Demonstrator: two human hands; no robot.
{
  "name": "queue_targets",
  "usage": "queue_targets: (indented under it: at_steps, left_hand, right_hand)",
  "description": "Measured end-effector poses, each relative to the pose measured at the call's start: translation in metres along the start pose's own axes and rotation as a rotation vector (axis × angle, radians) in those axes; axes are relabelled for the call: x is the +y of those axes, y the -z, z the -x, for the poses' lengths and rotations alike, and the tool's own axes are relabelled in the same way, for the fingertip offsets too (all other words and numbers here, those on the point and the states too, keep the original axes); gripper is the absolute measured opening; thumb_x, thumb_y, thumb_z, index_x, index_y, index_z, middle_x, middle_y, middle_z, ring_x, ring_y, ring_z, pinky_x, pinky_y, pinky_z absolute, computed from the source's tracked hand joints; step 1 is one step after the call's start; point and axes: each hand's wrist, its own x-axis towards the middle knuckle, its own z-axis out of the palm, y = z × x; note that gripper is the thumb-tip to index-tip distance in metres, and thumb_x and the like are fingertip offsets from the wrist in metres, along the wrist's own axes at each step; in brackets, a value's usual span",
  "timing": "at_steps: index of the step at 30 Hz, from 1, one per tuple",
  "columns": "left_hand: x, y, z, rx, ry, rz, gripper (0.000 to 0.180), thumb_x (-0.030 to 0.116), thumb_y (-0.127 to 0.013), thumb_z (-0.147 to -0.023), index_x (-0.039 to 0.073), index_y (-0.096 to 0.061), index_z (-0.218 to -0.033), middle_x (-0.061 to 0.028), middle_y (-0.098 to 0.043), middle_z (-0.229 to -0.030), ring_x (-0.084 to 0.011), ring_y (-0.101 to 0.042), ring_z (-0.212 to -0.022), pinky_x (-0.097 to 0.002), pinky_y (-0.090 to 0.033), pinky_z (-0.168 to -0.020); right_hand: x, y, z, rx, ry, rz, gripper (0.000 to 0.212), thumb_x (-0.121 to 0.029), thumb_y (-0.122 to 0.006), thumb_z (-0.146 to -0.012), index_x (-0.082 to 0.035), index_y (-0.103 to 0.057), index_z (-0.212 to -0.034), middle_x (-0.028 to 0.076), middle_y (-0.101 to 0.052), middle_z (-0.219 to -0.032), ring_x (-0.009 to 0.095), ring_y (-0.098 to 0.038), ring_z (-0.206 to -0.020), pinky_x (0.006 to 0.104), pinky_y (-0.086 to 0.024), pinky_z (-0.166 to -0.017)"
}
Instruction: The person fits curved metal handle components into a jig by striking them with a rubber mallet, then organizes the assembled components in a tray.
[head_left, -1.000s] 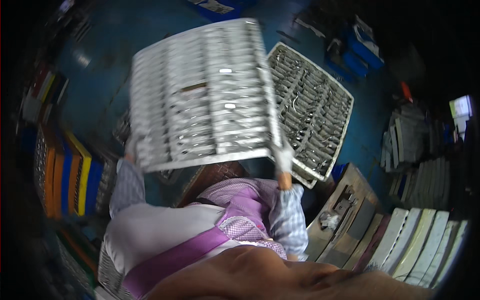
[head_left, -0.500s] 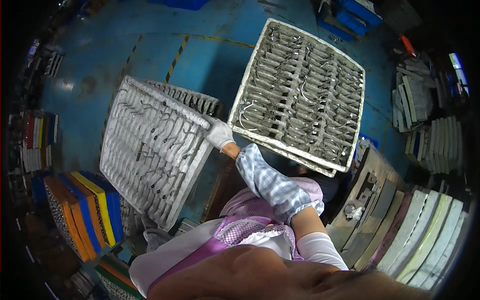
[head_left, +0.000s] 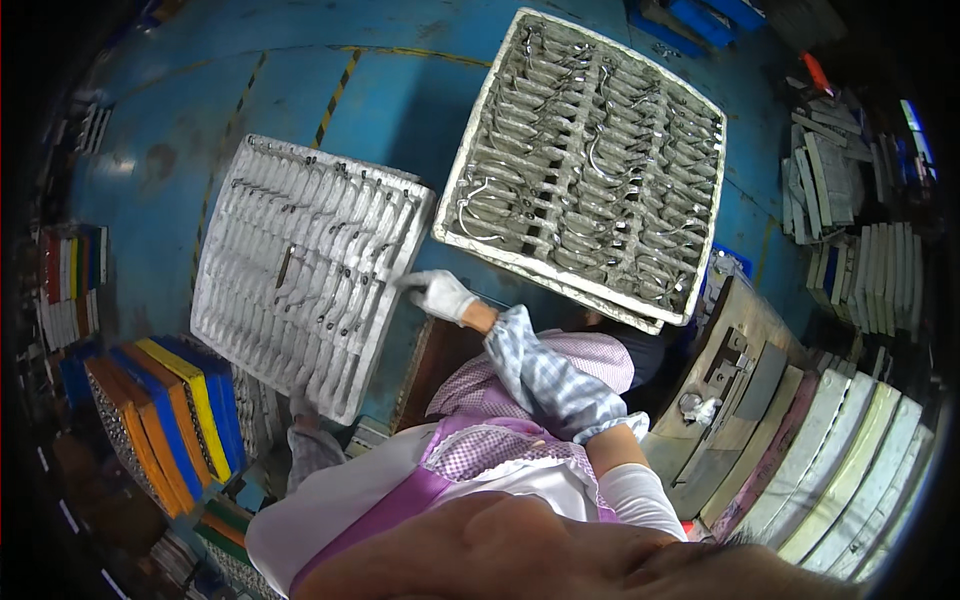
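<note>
A grey-white moulded foam tray (head_left: 225, 300) with rows of slots lies flat at the left. Curved metal parts (head_left: 345, 290) with dark ends sit in many slots; its left side has bare slots. My right hand (head_left: 440, 297), in a white glove, is just off the tray's right edge, forefinger stretched toward it and nothing held. At the tray's near corner is my left hand (head_left: 303, 410), gloved and mostly hidden; its fingers cannot be made out. Ahead to the right stands a larger foam tray (head_left: 585, 170) full of curved metal parts, stacked on another.
Orange, blue and yellow trays (head_left: 165, 420) stand on edge at the near left. A worn board with metal fittings (head_left: 725, 380) and a row of pale panels (head_left: 830, 460) stand at the right. Blue bins (head_left: 700, 20) sit far right on the blue floor (head_left: 400, 90).
The left tray has gone from tilted to lying flat, covering the slotted tray behind it. My right hand has come off its edge. The whole view has shifted slightly.
</note>
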Motion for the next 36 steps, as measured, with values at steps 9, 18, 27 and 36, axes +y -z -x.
queue_targets:
  at_steps: [9,18,27,36]
  left_hand:
    - [0.005,-0.072,-0.012,0.327,-0.650,-1.067,0.039,0.017,-0.049,-0.092,0.006,-0.055,-0.129,-0.0159,-0.059,-0.122,-0.0339,-0.057,-0.109,-0.0450,-0.047,-0.096]
    - [-0.002,-0.328,0.080,-0.094,-1.378,-1.412,0.034,0.001,-0.058,-0.085,-0.007,-0.056,-0.118,-0.0211,-0.062,-0.114,-0.0324,-0.059,-0.106,-0.0423,-0.048,-0.092]
    - [-0.142,-0.581,0.233,-1.111,-1.333,-1.119,0.030,0.012,-0.058,-0.091,0.004,-0.061,-0.119,-0.0129,-0.066,-0.114,-0.0263,-0.063,-0.106,-0.0347,-0.049,-0.092]
    - [-0.337,-0.730,0.196,-1.178,-1.743,-1.936,0.030,0.007,-0.058,-0.078,0.005,-0.064,-0.108,-0.0198,-0.065,-0.104,-0.0361,-0.065,-0.090,-0.0448,-0.053,-0.078]
  right_hand:
    - [0.043,0.060,0.159,0.374,-0.315,0.038,0.031,-0.013,-0.059,-0.082,-0.008,-0.068,-0.111,0.012,-0.070,-0.104,0.026,-0.067,-0.098,0.0322,-0.051,-0.089]
    - [0.050,0.070,0.245,0.735,-0.373,-0.412,0.027,-0.003,-0.059,-0.087,0.000,-0.066,-0.113,0.011,-0.072,-0.098,0.015,-0.068,-0.088,0.0248,-0.052,-0.080]
    - [0.013,0.061,0.368,1.023,-0.460,-0.324,0.027,-0.010,-0.058,-0.088,-0.001,-0.067,-0.112,0.011,-0.072,-0.097,0.014,-0.066,-0.081,0.0244,-0.051,-0.072]
    - [0.007,0.016,0.483,1.398,-0.435,-0.410,0.029,-0.006,-0.056,-0.088,0.002,-0.065,-0.115,0.013,-0.071,-0.103,0.018,-0.067,-0.098,0.0261,-0.049,-0.089]
